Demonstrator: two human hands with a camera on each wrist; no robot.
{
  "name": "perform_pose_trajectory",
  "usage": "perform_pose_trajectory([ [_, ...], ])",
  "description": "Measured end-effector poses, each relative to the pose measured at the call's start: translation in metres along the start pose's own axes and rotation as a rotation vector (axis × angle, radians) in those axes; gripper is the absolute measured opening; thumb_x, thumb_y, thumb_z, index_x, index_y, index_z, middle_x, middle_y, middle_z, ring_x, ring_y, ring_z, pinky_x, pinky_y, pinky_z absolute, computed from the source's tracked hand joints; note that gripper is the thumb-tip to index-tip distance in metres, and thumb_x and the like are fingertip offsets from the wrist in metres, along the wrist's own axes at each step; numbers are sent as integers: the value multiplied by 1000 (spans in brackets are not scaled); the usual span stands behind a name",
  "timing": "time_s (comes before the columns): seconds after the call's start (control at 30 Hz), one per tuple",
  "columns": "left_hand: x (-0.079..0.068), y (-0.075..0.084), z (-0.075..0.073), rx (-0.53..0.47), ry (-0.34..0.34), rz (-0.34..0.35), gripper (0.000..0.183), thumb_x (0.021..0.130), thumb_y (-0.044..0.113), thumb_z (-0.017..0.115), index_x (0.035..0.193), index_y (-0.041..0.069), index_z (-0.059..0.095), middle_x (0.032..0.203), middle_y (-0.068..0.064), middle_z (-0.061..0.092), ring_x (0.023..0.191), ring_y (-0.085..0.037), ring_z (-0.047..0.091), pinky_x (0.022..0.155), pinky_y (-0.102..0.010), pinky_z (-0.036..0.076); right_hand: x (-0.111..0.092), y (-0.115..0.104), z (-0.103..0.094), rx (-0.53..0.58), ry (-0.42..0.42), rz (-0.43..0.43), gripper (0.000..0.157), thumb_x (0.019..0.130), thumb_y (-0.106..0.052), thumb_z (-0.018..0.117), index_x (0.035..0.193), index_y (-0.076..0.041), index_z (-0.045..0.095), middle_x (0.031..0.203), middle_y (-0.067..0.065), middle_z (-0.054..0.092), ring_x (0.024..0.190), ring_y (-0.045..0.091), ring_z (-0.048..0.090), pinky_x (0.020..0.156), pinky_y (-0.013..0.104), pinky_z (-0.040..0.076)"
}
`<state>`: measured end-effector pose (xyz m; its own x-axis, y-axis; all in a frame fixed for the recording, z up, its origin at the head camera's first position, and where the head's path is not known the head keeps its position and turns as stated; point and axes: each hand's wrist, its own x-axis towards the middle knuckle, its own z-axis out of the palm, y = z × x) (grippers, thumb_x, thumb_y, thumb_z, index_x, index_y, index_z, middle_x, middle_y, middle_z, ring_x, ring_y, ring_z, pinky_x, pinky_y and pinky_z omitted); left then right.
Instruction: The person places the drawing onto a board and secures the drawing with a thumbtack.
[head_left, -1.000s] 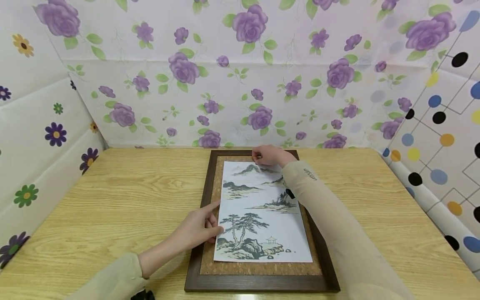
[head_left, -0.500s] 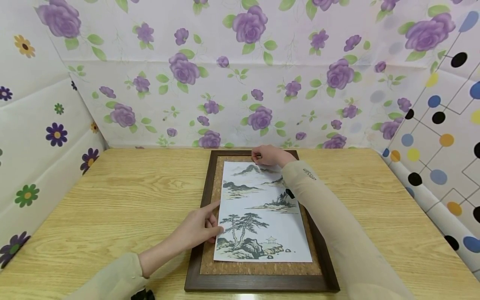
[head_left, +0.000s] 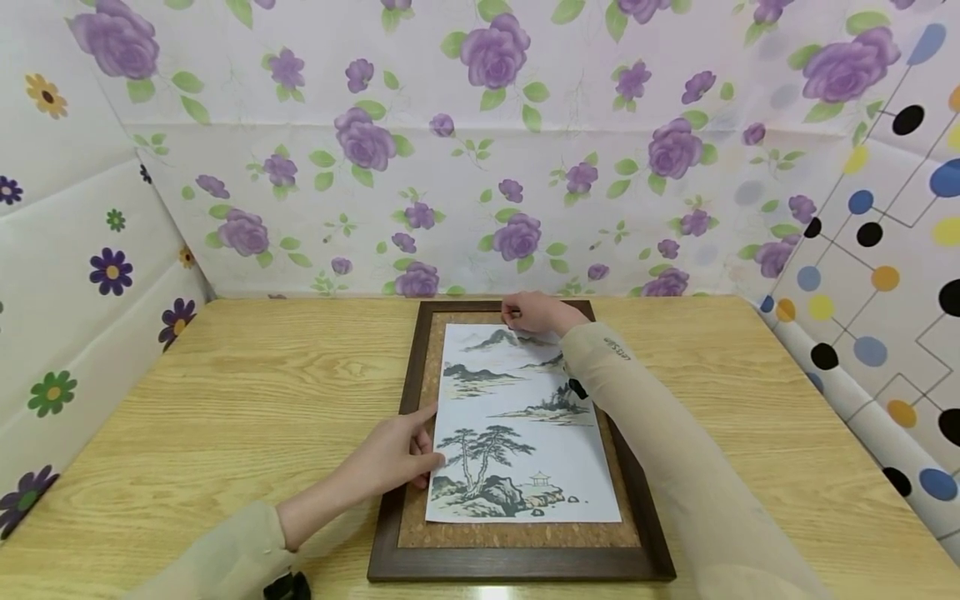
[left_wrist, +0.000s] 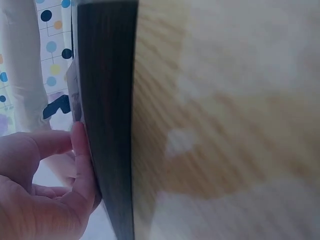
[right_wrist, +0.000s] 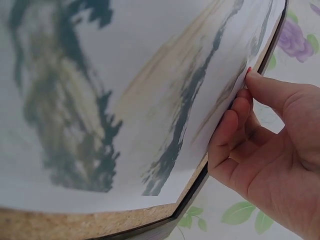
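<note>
A paper print of an ink landscape (head_left: 517, 450) lies on a cork board (head_left: 525, 536) with a dark brown frame (head_left: 517, 567). My left hand (head_left: 397, 454) rests at the print's left side, index finger and thumb stretched out to its edge, the other fingers bent under. In the left wrist view those fingers lie along the frame's side. At the print's top edge my right hand (head_left: 536, 312) has its fingers curled. A small red push pin (right_wrist: 249, 70) shows at the right thumb's tip in the right wrist view; most of it is hidden.
The framed board sits on a wood-grain table (head_left: 300, 375), its far end close to the table's back edge. Behind stands a flowered wall cover (head_left: 360, 208). A dotted cover (head_left: 885, 333) closes the right side and another flowered one (head_left: 75, 333) the left.
</note>
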<state>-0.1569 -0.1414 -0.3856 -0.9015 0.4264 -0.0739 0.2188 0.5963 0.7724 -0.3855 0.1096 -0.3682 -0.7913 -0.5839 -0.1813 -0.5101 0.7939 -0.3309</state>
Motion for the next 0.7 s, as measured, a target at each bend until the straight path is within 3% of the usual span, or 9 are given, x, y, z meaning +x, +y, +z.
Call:
perform_pose_trajectory([
  [0.23, 4, 2, 1, 48, -19, 0, 78, 87, 7, 71, 149, -15, 28, 68, -1, 63, 49, -12, 62, 51, -22, 53, -1, 2, 2, 2, 7, 7, 12, 101, -13, 53, 91, -11, 58, 89, 2, 58, 84, 19, 53, 84, 36, 42],
  [0.4, 7, 1, -5, 53, -86, 2, 78, 88, 9, 71, 148, -16, 27, 63, -3, 65, 48, -14, 64, 50, -24, 54, -2, 5, 3, 28, 25, 27, 12, 100, -14, 55, 89, -12, 59, 91, 3, 61, 87, 20, 55, 89, 38, 44],
  [0.53, 8, 0, -16, 56, -149, -51, 77, 90, 13, 70, 149, -15, 28, 63, -4, 65, 48, -16, 65, 52, -25, 56, -6, 9, 6, 102, 46, 33, 12, 101, -16, 54, 97, -8, 61, 92, 6, 63, 79, 17, 53, 79, 33, 44],
  [0.7, 4, -2, -35, 113, -181, -24, 68, 92, 16, 69, 146, -11, 39, 67, -6, 65, 48, -15, 62, 51, -29, 56, -24, 14, 5, 254, 90, 82, 19, 102, -22, 53, 104, -5, 62, 88, 11, 64, 70, 16, 53, 64, 27, 44],
])
